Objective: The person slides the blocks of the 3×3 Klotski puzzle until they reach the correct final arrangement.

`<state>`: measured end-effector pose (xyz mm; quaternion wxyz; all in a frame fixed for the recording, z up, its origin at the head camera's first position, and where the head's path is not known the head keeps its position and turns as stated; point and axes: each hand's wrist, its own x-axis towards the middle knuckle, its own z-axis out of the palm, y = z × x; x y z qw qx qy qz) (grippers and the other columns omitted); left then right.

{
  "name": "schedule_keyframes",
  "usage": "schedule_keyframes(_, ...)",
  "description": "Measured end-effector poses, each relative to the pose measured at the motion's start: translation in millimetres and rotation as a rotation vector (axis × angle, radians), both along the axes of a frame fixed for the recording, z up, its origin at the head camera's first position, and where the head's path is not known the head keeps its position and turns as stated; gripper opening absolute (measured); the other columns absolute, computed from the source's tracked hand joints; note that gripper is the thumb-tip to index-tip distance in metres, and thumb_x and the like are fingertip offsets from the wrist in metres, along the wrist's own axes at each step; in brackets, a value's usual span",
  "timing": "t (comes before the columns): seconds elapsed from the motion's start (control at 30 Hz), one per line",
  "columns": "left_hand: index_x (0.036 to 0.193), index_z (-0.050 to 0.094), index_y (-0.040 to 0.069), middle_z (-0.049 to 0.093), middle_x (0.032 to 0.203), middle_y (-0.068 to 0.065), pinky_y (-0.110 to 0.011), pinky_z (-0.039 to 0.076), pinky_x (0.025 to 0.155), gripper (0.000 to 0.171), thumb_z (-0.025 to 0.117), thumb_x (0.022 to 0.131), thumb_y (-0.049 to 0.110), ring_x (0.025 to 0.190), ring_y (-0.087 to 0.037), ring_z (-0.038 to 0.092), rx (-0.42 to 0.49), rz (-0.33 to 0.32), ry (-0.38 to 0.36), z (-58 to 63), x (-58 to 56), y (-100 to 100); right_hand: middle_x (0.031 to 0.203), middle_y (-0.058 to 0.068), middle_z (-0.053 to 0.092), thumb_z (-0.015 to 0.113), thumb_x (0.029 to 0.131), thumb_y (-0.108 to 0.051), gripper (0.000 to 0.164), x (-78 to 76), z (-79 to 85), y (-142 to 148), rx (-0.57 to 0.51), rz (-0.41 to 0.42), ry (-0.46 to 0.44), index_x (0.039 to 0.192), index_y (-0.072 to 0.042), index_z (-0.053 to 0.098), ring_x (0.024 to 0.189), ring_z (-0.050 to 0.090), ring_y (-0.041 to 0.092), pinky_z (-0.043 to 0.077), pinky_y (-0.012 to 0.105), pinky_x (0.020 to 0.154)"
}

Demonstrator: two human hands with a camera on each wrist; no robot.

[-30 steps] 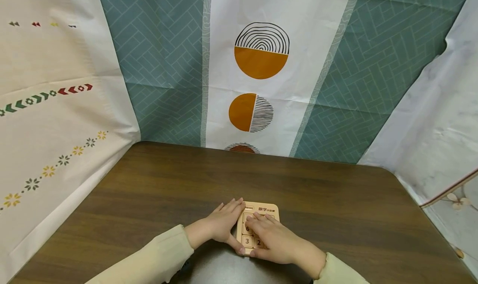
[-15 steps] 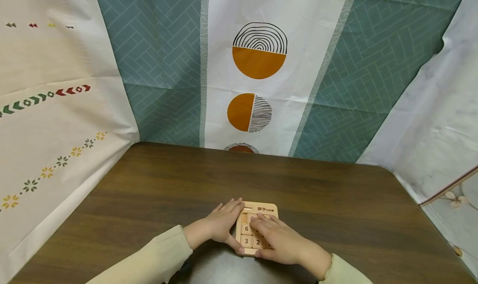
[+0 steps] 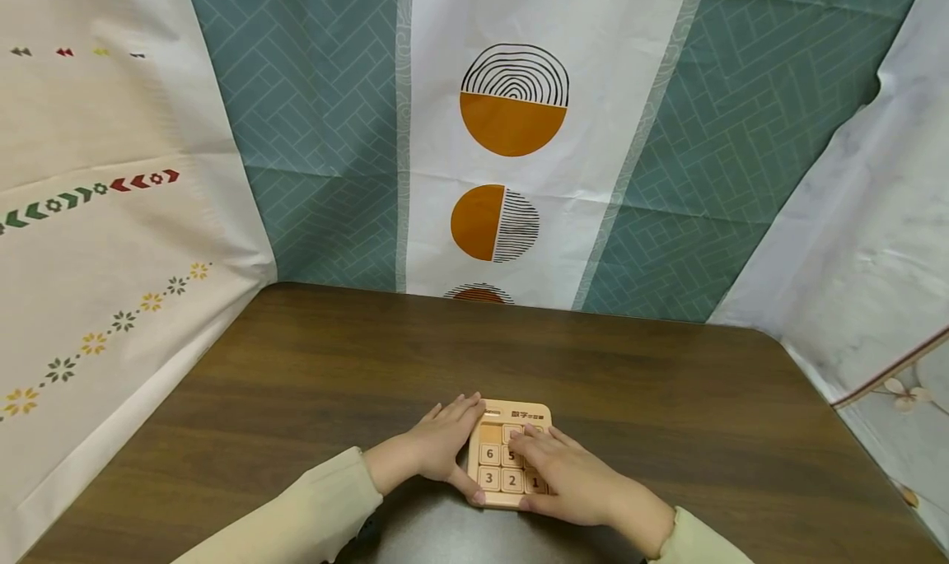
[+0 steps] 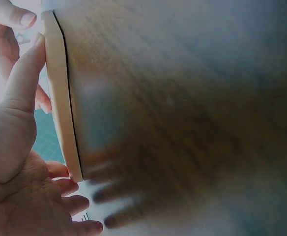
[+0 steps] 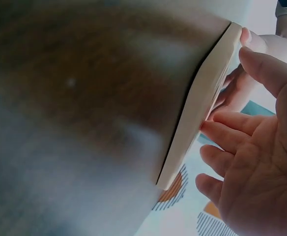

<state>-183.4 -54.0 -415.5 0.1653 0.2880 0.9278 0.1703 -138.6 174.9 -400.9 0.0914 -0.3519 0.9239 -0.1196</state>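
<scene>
A pale wooden number slide puzzle (image 3: 515, 405) lies flat on the table. Its left side is held by my left hand (image 3: 445, 440), thumb at the near corner and fingertips at the far one. Over the right part of the puzzle, my right hand (image 3: 574, 480) rests extended fingers on the tiles, its thumb by the near edge. Tiles 6 (image 3: 489, 454), 3 (image 3: 488, 477) and 2 (image 3: 511, 481) show; the top-left slot holds no tile. The right hand covers several right-side tiles. Both wrist views show the puzzle's side edge (image 4: 60, 93) close to the fingers.
The dark wooden table (image 3: 334, 366) extends around the puzzle. A green and white patterned cloth (image 3: 326, 136) hangs behind it, with pale cloths (image 3: 111, 235) at left and right.
My right hand has slid rightward over the puzzle. A top-row tile moved right with its fingers, leaving the top-left slot bare. The left hand stays in place.
</scene>
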Motion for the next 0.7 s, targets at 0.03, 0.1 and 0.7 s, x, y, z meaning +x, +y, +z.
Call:
schedule_keyframes(0.03,0.15,0.021,0.003,0.016,0.159,-0.014,-0.055,0.018,0.115,0.122,0.081,0.06,0.06,0.146,-0.032,0.016,-0.001,0.0,0.0,-0.2,-0.1,0,0.144,0.009,0.048,0.064,0.088,-0.04,0.066,0.3,0.0,0,0.0,0.003,0.007,0.14,-0.004,0.043,0.139,0.035,0.028,0.025,0.052,0.112)
schedule_keyframes(0.1,0.15,0.021,0.003,0.016,0.159,-0.014,-0.055,0.018,0.115,0.122,0.081,0.06,0.06,0.146,-0.032,0.016,-0.002,0.0,0.002,-0.2,0.0,0,0.144,0.01,0.047,0.064,0.088,-0.04,0.066,1.0,0.0,0,0.001,0.005,0.015,0.14,-0.004,0.044,0.139,0.035,0.029,0.025,0.052,0.112)
schedule_keyframes(0.7,0.15,0.021,0.003,0.015,0.159,-0.014,-0.055,0.018,0.115,0.122,0.08,0.061,0.061,0.146,-0.033,0.015,-0.002,-0.009,-0.001,0.8,0.5,0,0.142,0.005,0.05,0.062,0.088,-0.046,0.065,20.7,2.5,-21,0.046,0.144,0.134,0.138,-0.008,0.045,0.137,0.039,0.028,0.031,0.049,0.11)
